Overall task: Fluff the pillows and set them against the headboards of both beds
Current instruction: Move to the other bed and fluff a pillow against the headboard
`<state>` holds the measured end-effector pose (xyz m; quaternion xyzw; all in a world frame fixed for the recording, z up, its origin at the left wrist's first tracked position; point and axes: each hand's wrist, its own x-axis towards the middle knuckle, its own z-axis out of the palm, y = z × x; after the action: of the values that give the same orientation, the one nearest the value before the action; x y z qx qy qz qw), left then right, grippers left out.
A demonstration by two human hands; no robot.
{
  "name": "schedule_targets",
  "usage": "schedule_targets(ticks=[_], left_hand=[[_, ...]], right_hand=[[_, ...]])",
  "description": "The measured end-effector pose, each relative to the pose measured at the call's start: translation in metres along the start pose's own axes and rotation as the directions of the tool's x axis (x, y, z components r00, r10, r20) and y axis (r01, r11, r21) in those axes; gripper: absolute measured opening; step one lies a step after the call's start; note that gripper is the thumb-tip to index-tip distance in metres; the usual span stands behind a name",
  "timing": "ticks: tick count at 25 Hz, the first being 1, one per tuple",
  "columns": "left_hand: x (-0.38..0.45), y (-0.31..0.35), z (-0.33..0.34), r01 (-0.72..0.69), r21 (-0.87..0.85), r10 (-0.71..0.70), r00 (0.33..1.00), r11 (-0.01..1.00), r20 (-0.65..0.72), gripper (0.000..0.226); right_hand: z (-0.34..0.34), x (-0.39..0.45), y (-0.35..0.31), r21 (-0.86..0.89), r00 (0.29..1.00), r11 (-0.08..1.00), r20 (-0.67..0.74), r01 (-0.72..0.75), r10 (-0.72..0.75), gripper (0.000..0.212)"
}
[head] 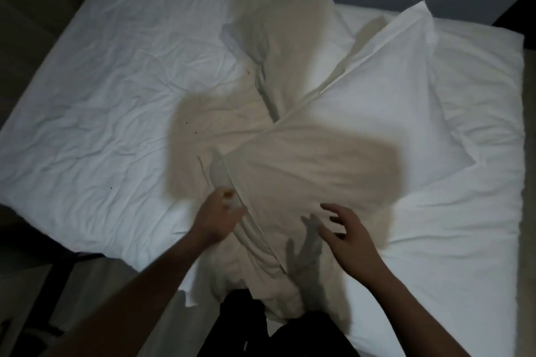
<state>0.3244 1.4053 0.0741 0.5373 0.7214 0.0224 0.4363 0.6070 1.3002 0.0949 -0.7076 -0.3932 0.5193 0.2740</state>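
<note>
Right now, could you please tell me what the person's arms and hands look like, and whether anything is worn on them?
Both forearms are bare up to the frame edge, with no sleeves showing. The left hand and the right hand carry no gloves, and I see no watch, bracelet or ring, though the picture is dim and a little blurred.

left: bare sheet [101, 90] (creased) | centre-right: pillows [377, 101] block
</note>
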Motion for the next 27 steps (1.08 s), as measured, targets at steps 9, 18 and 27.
schedule_targets(ticks=[9,18,27], left_hand=[[0.167,0.053,0.005,-0.126,0.45,-0.003,0.961,0.884,0.275,0.146],[0.032,0.081,-0.015,-0.531,0.37,0.502,0.846,0.762,0.18,0.069],[-0.142,0.004,-0.029,-0.777,0.538,0.826,0.511,0.326,0.238,0.035]], right_hand=[[0.006,0.066,-0.004,-0.146,0.994,0.985,-0.047,0.087,-0.094,0.051],[-0.019,0.038,-0.072,-0.44,0.86,0.788,-0.066,0.43,-0.506,0.053],[-0.041,-0.043,-0.051,-0.743,0.876,0.526,0.17,0.415,-0.451,0.042]])
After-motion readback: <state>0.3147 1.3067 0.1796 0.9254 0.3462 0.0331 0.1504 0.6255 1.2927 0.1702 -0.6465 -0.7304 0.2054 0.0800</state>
